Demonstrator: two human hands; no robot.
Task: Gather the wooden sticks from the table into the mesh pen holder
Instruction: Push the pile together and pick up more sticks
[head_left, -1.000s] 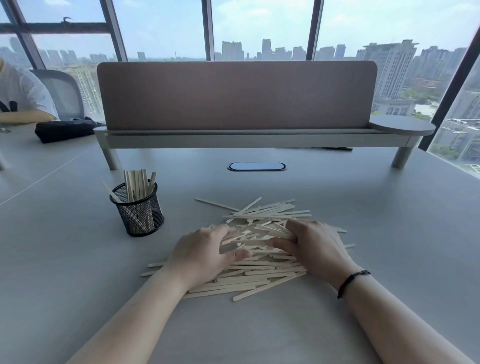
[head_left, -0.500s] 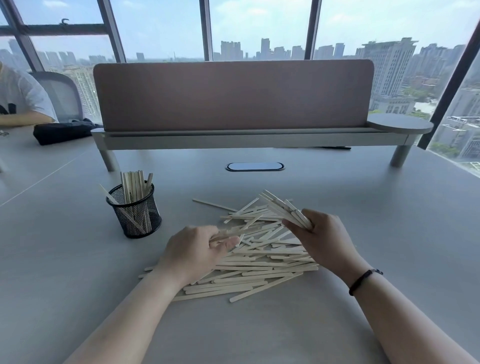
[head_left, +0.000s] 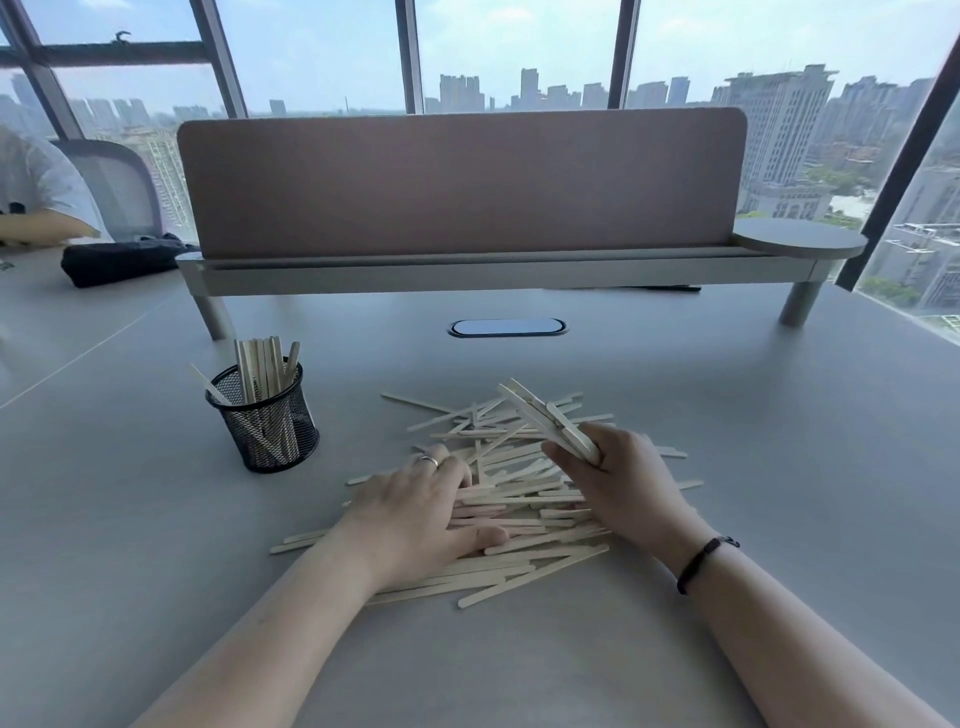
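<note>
A loose pile of pale wooden sticks (head_left: 524, 493) lies on the grey table (head_left: 727, 467) in front of me. My right hand (head_left: 621, 483) is shut on a small bundle of sticks (head_left: 545, 415) that points up and to the left above the pile. My left hand (head_left: 421, 509) rests flat on the left side of the pile, fingers spread over the sticks. The black mesh pen holder (head_left: 267, 421) stands to the left of the pile, apart from both hands, with several sticks upright in it.
A pink desk divider on a raised shelf (head_left: 467, 260) spans the back of the table. A cable grommet (head_left: 507, 327) sits behind the pile. A dark bag (head_left: 119, 262) and another person's arm lie at the far left.
My right hand picked a bundle of sticks out of the pile and still holds it raised. My left hand opened and pressed flat onto the pile.
</note>
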